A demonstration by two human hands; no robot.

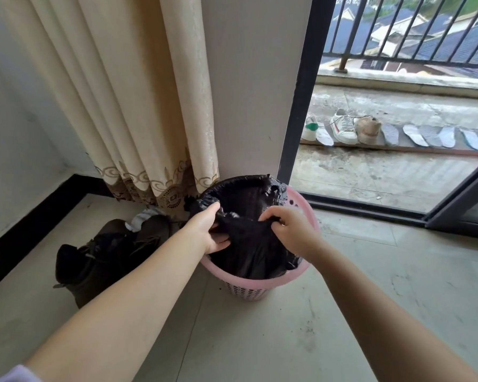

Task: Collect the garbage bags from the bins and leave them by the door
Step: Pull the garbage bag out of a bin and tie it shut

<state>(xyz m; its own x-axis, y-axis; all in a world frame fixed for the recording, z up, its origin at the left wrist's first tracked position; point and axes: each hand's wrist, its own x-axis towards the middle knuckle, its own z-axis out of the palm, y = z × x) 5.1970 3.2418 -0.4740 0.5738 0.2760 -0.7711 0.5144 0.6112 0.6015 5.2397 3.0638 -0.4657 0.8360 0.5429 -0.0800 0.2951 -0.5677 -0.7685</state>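
One bin (255,286), pink plastic, round, with a perforated lattice wall, stands on the tiled floor (370,285) at the foot of a plain pillar (257,86). One garbage bag (249,252), black thin glossy film, crinkled, lines it; the far edge is folded over the bin's rim, the near edge is gathered up inside the mouth.

Two hands are on the bag. Left hand (209,230): fingers curled, thumb on top, gripping a bunch of the film at the near-left rim. Right hand (287,226): fingers curled tight, pinching a fold of the film at the near-right side. Both forearms are bare.

Surroundings: one cream curtain (127,92), pleated, with a lace-patterned hem, hangs just left of the bin, its hem close to the bag's rim. Dark boots (105,255), apparently a pair, lie on the floor left of the bin, with a pale cloth beside them. To the right, a dark-framed sliding door (295,100) stands open onto a concrete balcony (384,172). Three sneakers (342,126) and roughly seven insoles (414,135) sit in a row on a ledge there, before a barred metal railing (414,28).
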